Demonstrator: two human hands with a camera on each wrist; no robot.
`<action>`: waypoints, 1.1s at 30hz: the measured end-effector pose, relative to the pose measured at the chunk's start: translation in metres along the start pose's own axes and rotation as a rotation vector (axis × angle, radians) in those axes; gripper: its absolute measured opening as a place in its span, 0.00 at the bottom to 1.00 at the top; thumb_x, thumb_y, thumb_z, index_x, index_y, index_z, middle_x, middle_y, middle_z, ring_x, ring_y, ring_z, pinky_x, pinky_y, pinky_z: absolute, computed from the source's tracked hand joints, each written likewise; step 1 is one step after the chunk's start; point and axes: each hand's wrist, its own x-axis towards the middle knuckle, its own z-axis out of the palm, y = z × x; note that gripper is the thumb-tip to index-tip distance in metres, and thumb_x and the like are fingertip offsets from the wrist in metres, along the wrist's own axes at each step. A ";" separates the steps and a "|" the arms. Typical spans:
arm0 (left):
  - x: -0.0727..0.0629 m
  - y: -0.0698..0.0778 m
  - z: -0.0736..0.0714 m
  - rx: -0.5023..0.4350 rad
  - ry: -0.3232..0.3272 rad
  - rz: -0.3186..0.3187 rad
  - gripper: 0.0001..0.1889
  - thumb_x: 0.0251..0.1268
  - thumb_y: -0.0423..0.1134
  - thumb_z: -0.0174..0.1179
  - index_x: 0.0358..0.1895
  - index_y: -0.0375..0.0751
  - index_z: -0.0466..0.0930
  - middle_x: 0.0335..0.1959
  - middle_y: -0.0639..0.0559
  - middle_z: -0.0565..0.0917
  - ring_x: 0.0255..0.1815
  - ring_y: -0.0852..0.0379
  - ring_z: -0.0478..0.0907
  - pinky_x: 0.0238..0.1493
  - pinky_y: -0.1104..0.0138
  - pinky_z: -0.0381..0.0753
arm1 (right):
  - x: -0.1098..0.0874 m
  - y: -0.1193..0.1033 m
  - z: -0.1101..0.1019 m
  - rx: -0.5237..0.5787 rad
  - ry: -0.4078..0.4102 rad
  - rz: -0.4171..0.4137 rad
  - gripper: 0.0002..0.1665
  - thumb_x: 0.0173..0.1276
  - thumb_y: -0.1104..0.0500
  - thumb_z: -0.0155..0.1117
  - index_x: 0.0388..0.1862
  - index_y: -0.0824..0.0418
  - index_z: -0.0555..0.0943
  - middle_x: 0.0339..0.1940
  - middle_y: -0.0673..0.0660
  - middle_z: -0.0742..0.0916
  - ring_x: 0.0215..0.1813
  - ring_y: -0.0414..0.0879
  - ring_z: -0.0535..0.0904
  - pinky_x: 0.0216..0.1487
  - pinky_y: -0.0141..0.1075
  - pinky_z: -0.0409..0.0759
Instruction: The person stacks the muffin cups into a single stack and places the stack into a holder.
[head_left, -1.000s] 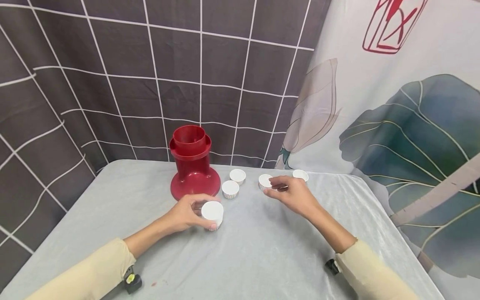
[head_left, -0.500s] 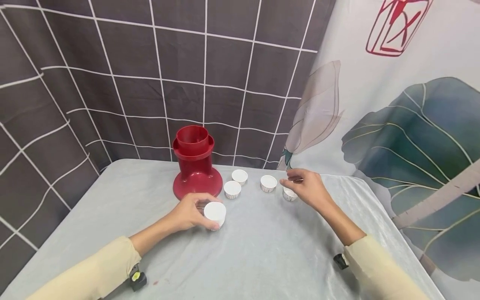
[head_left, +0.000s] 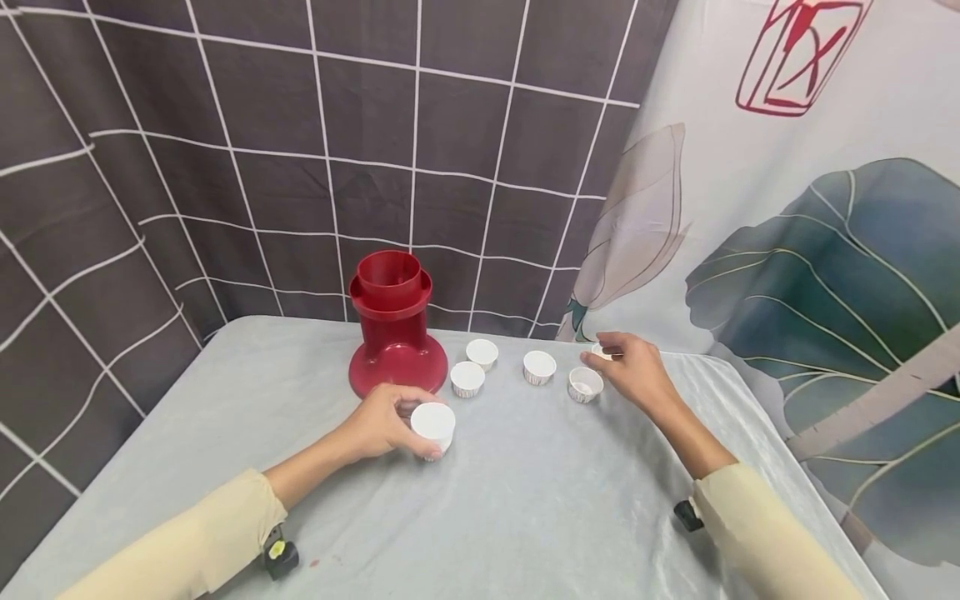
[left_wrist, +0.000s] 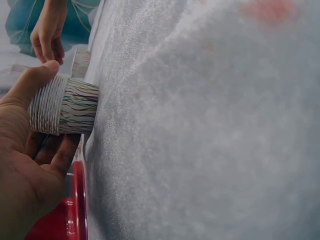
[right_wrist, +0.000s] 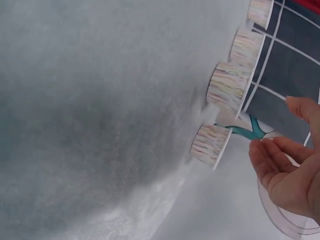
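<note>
My left hand [head_left: 382, 423] grips a stack of white paper baking cups [head_left: 432, 423] between thumb and fingers, just in front of the red stand. In the left wrist view the stack [left_wrist: 65, 105] lies sideways in the picture, its sides printed with wavy coloured lines. Over at the right, my right hand [head_left: 636, 371] hovers with loosely bent fingers and nothing between them. Just left of it sits a single baking cup [head_left: 585, 385]; another cup [head_left: 600, 351] is partly hidden behind its fingers. The right wrist view shows a gap between the fingertips [right_wrist: 256, 145] and the nearest cup [right_wrist: 211, 145].
Towards the back of the grey cloth-covered table [head_left: 495, 517] stands a red plastic stand [head_left: 397, 358] with a round base and an open top. Beside it are two cups, a front one [head_left: 468, 380] and a rear one [head_left: 482, 354], with another cup [head_left: 539, 367] further right. Curtains hang behind.
My right hand has moved right, away from the middle cup, and the cup left of it now shows whole. The left hand keeps its hold on the stack; the view has shifted slightly.
</note>
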 end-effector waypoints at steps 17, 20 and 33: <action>0.001 -0.003 0.000 -0.027 -0.015 -0.013 0.31 0.49 0.40 0.92 0.60 0.43 0.95 0.47 0.50 0.98 0.49 0.54 0.94 0.45 0.66 0.90 | 0.019 0.014 -0.003 -0.073 -0.061 0.140 0.48 0.76 0.43 0.75 0.78 0.79 0.75 0.77 0.80 0.81 0.80 0.77 0.75 0.81 0.67 0.74; 0.001 -0.002 0.000 -0.023 -0.018 -0.012 0.31 0.49 0.40 0.91 0.61 0.44 0.95 0.47 0.50 0.98 0.50 0.54 0.94 0.46 0.65 0.91 | 0.020 0.015 -0.003 -0.086 -0.074 0.164 0.52 0.75 0.42 0.75 0.79 0.80 0.73 0.78 0.80 0.79 0.83 0.78 0.72 0.84 0.67 0.71; -0.001 -0.002 -0.001 -0.034 -0.020 -0.017 0.31 0.50 0.40 0.91 0.62 0.44 0.94 0.48 0.50 0.98 0.49 0.54 0.94 0.46 0.65 0.90 | 0.083 0.128 0.050 -0.131 -0.087 0.209 0.68 0.61 0.28 0.82 0.82 0.76 0.72 0.77 0.79 0.81 0.81 0.77 0.74 0.81 0.68 0.74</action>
